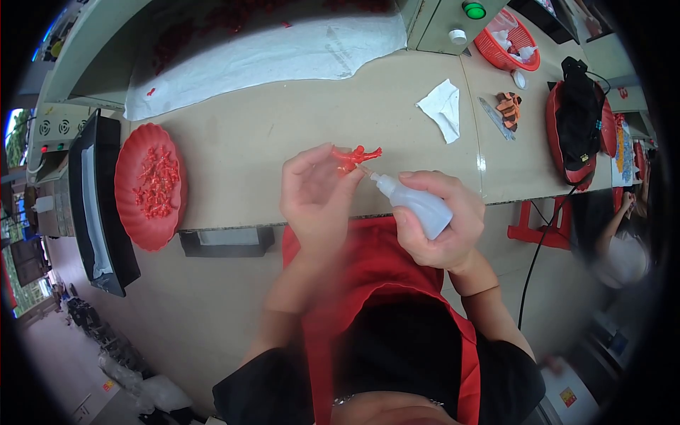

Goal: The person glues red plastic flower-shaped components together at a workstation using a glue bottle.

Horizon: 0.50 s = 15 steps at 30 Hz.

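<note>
Between the fingertips of my left hand is a small glossy red figurine, held above the front edge of the table. My right hand is wrapped round a white squeeze bottle. The bottle lies tilted, its thin nozzle pointing up and left at the figurine's lower side. Whether the tip touches the figurine or only comes close, I cannot tell. Part of the figurine is hidden by my left fingers.
On the left, a red scalloped plate holds many small red pieces, beside a black tray. A white cloth with red pieces lies at the back. Rightward are a white wipe, a blade, an orange-black cloth and a red basket.
</note>
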Each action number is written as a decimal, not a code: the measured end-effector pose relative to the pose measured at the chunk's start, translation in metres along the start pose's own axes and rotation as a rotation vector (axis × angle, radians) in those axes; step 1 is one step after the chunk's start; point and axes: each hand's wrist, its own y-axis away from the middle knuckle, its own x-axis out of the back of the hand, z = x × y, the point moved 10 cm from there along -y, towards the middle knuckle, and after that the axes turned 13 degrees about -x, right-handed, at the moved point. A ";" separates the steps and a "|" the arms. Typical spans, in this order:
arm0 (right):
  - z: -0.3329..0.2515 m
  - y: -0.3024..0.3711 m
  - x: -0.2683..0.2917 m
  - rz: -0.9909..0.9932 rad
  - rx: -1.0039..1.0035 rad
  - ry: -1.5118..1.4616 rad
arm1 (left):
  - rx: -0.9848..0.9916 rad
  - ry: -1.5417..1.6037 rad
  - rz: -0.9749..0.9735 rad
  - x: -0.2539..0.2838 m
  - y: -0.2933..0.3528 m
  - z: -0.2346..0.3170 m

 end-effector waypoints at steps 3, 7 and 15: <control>0.003 0.001 -0.001 -0.005 -0.034 0.000 | 0.004 0.014 0.001 0.000 0.000 -0.001; 0.002 0.000 0.000 0.012 -0.004 0.009 | 0.018 0.007 0.004 -0.001 0.000 -0.003; 0.001 0.001 0.001 0.022 -0.005 0.009 | 0.019 0.000 -0.005 -0.001 0.000 -0.002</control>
